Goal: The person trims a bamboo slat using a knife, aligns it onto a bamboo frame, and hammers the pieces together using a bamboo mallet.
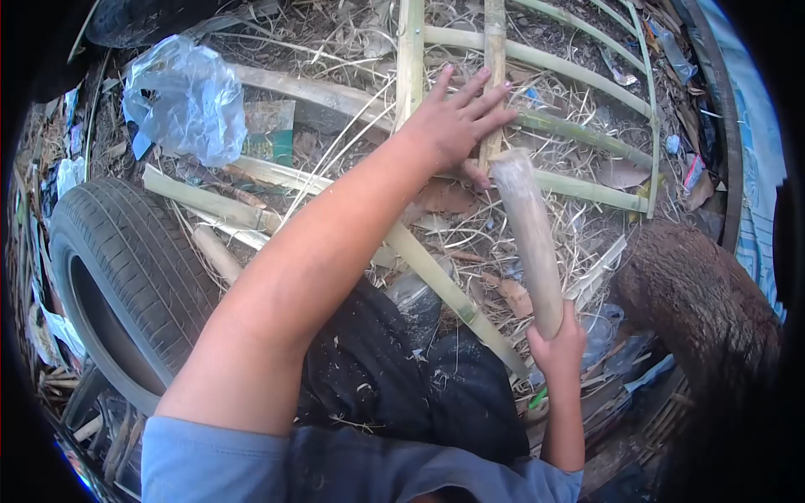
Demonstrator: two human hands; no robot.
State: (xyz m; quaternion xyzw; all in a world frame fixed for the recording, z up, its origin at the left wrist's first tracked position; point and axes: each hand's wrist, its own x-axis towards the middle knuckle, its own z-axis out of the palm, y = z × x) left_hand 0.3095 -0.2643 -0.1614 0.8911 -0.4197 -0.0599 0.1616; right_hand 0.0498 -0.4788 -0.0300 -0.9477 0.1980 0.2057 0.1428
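Note:
My left hand (457, 117) lies spread with its palm down over a wooden strip (495, 46) of the bamboo frame. Its fingers reach across the strip, and the thumb points to the lower right. In my right hand (560, 342) is a thick, pale wooden club (530, 243), gripped by its near end. The club's frayed, whitish far end is close to my left thumb and the strip. Curved bamboo slats (579, 71) run rightward from under the strip. A second upright slat (410, 59) stands left of my fingers.
A car tyre (142, 260) is at the left, below a crumpled clear plastic bag (189, 101). A thick tree trunk (696, 302) rises at the right. Bamboo shavings (335, 42), dry leaves and litter cover the ground. A loose bamboo strip (453, 298) slants beside my dark-clothed legs (394, 360).

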